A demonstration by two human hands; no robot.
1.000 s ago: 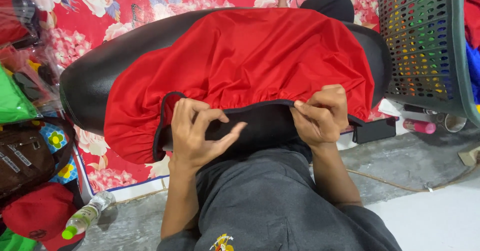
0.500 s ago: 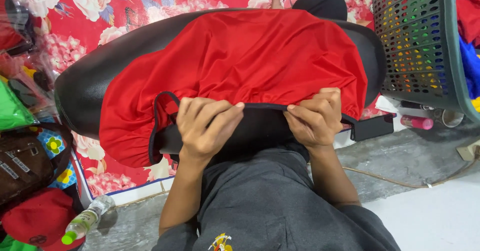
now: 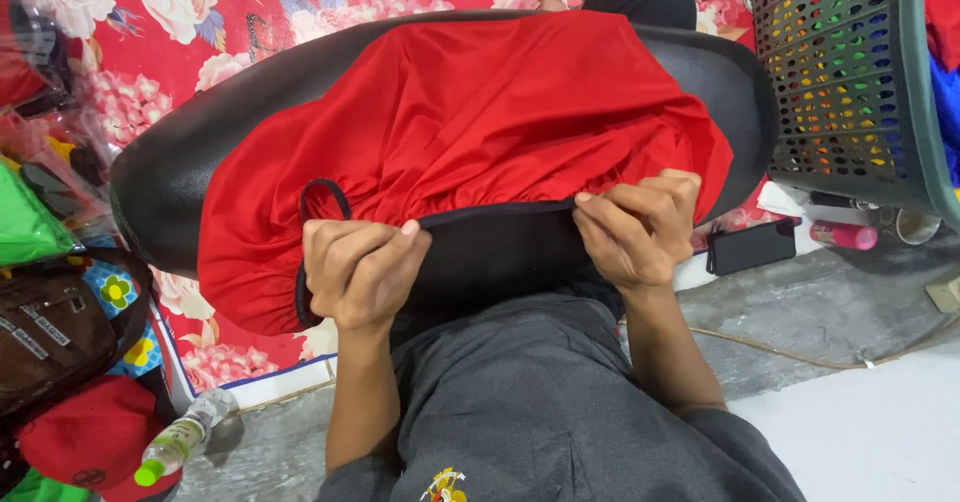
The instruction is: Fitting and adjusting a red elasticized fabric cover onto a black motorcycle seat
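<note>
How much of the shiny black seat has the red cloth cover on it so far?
The red cloth cover lies spread over the middle of the shiny black padded seat. In hand: the left hand and right hand both grip the cover's black-trimmed edge, which bunches along the near side. Left: both ends of the seat show bare black, and a loop of trim hangs loose on the left.
</note>
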